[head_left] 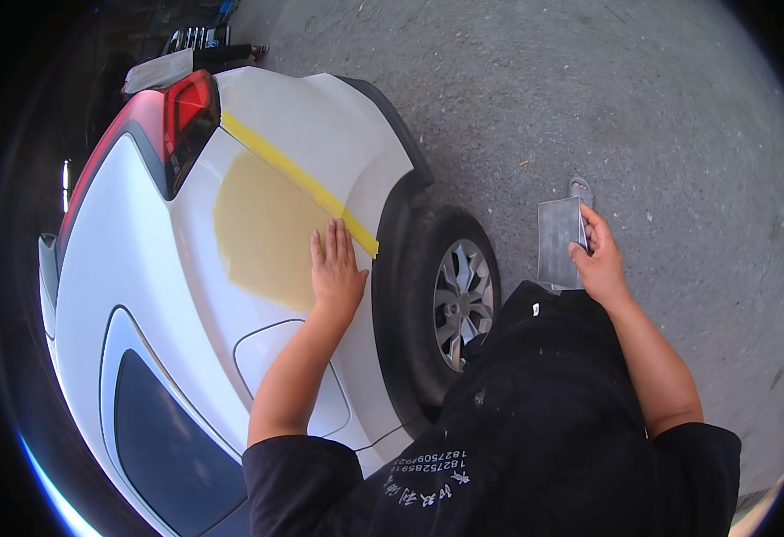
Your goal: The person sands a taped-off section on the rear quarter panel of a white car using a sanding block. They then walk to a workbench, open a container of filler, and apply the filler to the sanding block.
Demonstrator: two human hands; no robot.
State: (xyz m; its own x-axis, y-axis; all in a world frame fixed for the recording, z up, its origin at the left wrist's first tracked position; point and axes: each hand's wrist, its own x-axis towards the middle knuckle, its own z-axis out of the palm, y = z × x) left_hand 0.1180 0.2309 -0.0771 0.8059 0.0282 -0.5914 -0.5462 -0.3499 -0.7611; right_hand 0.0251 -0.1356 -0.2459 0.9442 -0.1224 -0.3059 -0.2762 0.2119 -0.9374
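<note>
My left hand (336, 273) lies flat on the white car's rear side panel, fingers stretched out and close together. Its fingertips rest at the edge of a smooth tan filler patch (262, 224), just below a strip of yellow masking tape (293, 172). The tape runs slantwise from the red tail light (186, 106) down to the wheel arch. Off to the right, my right hand (599, 259) grips a flat grey rectangular pad (559, 242) by its right edge, thumb on the face. The pad is held away from the car; its underside is hidden.
The white car (110, 242) fills the left side, with its fuel flap (293, 376) below my left hand. A rear wheel (463, 300) stands beside my legs. Grey paved ground (678, 134) stretches to the right. My sandalled foot (580, 188) shows beyond the pad.
</note>
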